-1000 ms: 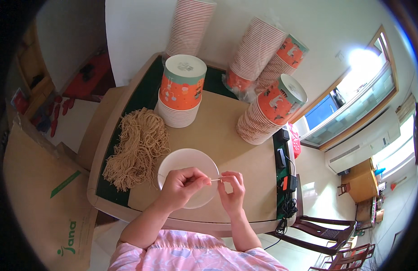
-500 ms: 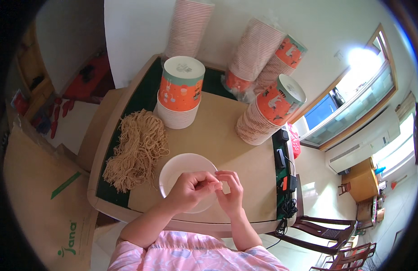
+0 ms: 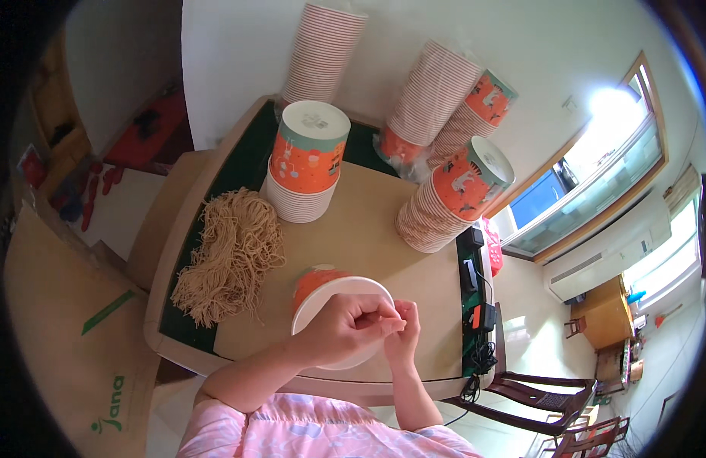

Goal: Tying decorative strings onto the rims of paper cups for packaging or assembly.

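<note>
A paper bucket, white inside and orange outside, is tilted with its mouth toward me near the table's front edge. My left hand is closed in a pinch in front of its mouth, covering part of the rim. Close against it, my right hand is closed too, its fingertips meeting the left ones at the bucket's right rim. Whatever lies between the fingertips is too small to make out. A loose heap of beige string rests left of the bucket.
Stacked paper buckets stand upside down at the back left and right. Plastic-wrapped stacks lean by the wall. A power strip with cables runs along the right table edge. A cardboard box is at left, a wooden chair at right.
The bucket has shifted right and tipped, so its orange outer side now shows. Both hands have moved slightly right and drawn closer together, still pinching.
</note>
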A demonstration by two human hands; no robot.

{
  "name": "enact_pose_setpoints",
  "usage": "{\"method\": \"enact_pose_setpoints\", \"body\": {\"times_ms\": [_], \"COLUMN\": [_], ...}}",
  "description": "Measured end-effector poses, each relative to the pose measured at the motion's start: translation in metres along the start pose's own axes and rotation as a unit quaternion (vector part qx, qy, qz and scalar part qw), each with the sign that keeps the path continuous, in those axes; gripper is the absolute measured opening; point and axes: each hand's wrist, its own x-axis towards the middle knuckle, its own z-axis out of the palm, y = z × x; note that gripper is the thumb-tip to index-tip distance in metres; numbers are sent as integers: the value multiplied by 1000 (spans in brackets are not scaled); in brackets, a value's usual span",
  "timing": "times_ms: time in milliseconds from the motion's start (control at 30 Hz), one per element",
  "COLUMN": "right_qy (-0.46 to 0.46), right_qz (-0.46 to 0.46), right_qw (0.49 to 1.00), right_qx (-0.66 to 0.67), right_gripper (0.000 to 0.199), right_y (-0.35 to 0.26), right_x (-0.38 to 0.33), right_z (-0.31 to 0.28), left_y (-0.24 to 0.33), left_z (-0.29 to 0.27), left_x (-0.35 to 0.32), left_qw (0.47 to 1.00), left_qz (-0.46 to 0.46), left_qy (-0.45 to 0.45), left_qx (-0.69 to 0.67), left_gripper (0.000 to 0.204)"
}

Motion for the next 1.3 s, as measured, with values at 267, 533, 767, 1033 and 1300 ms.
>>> {"method": "enact_pose_setpoints", "body": {"times_ms": [267, 533, 767, 1033, 1300], "right_qy": [27, 69, 151, 76, 72], "right_qz": [-40, -229, -691, -655, -618], "right_qw": [998, 956, 568, 540, 566], "right_qx": [39, -169, -422, -523, -541], "right_gripper": [7, 6, 20, 20, 20], "right_y": [-6, -80, -230, -206, -152], "right_x": [9, 95, 245, 322, 345], "right_z": [-2, -42, -97, -121, -142], "left_y": [14, 62, 111, 67, 10], "left_z": [-1, -13, -18, -39, -43], "left_x": [0, 39, 170, 307, 361], "left_qw": [1000, 985, 741, 623, 633], "left_qz": [4, 110, 410, 282, 310], "left_qy": [7, -17, 38, -4, 36], "left_qx": [13, 131, 531, 730, 708], "left_gripper": [9, 8, 12, 22, 22]}}
